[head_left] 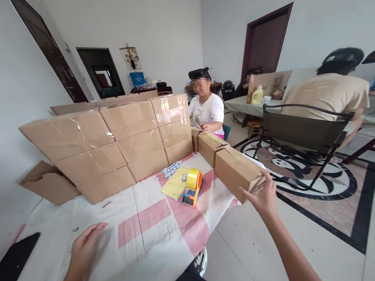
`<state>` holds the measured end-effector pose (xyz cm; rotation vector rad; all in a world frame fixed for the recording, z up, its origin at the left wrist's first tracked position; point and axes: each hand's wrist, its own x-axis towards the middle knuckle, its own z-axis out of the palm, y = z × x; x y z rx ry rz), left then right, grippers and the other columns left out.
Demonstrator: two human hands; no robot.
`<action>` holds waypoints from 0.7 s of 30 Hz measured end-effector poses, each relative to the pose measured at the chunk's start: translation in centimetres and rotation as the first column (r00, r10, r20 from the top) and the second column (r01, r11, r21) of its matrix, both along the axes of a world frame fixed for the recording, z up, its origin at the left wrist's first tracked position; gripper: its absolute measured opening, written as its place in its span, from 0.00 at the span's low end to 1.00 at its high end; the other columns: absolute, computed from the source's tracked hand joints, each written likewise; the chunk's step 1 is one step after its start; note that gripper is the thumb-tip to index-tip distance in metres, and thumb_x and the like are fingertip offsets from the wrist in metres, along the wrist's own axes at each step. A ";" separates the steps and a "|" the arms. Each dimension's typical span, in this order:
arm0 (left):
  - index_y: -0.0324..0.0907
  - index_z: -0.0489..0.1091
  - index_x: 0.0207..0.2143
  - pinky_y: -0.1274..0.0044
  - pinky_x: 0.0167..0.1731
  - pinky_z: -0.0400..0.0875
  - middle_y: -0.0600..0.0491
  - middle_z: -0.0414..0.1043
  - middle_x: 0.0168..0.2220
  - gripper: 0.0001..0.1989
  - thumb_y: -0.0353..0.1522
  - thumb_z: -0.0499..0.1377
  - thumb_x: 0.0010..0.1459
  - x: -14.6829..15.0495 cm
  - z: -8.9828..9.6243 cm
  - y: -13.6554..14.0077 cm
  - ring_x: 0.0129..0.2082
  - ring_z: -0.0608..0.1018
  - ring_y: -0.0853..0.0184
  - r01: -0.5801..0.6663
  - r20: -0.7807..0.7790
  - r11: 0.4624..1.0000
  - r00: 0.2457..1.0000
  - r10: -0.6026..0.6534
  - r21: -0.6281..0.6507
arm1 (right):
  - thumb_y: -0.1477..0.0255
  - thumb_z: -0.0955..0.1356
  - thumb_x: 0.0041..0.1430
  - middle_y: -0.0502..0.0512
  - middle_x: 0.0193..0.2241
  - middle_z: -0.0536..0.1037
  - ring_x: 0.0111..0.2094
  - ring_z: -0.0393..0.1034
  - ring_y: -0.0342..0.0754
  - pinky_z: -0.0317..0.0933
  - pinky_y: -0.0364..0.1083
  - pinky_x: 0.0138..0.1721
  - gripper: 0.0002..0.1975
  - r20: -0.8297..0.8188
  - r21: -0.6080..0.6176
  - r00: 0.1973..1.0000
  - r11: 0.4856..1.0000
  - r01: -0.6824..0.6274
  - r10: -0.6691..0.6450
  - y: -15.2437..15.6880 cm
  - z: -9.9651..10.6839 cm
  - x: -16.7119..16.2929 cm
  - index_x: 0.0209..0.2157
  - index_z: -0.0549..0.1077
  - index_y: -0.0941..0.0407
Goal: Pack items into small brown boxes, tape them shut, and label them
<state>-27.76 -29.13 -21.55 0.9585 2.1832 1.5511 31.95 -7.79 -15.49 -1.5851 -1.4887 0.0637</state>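
Observation:
My right hand [265, 196] grips the near end of a closed cardboard box [237, 167] at the table's right edge, thumb on the side facing me and fingers round the far corner. That box stands in line with another cardboard box [210, 147] behind it. Over the tablecloth at the near left is my left hand [86, 243], holding nothing, its fingers loosely extended. A tape dispenser [193, 187] with yellow tape stands mid-table. To its left rises a wall of stacked cardboard boxes [126, 140] with clear tape across them.
An open carton [50, 183] sits at the left by the wall, and a black flat object [15, 258] lies at the near left. Across the patterned tablecloth [148, 240] sits a person in white [208, 111]. A chair [303, 132] with another person stands at the right.

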 end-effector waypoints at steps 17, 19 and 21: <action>0.45 0.74 0.27 0.67 0.40 0.75 0.50 0.78 0.31 0.21 0.53 0.61 0.52 1.2 0.4 -1.0 0.35 0.79 0.57 0.197 -0.093 0.978 0.977 -0.191 0.062 | 0.46 0.72 0.51 0.79 0.54 0.67 0.46 0.73 0.67 0.62 0.54 0.40 0.56 0.220 -0.185 0.975 0.981 0.053 -0.011 11.7 1.6 -10.2 0.68 0.47 0.65; 0.45 0.74 0.25 0.69 0.38 0.74 0.51 0.76 0.28 0.19 0.51 0.61 0.53 1.7 0.7 -1.1 0.33 0.77 0.59 0.246 -0.108 0.967 0.965 -0.238 0.069 | 0.46 0.73 0.50 0.85 0.51 0.69 0.44 0.75 0.70 0.61 0.55 0.37 0.57 0.253 -0.216 0.968 0.975 0.054 0.003 12.8 2.6 -11.7 0.67 0.52 0.69; 0.45 0.73 0.24 0.69 0.37 0.73 0.52 0.75 0.26 0.18 0.49 0.61 0.54 2.3 1.0 -1.0 0.31 0.77 0.61 0.285 -0.117 0.955 0.954 -0.275 0.082 | 0.45 0.73 0.50 0.89 0.45 0.72 0.39 0.77 0.71 0.60 0.56 0.34 0.53 0.252 -0.152 0.968 0.988 0.039 0.001 13.9 4.2 -13.0 0.62 0.61 0.74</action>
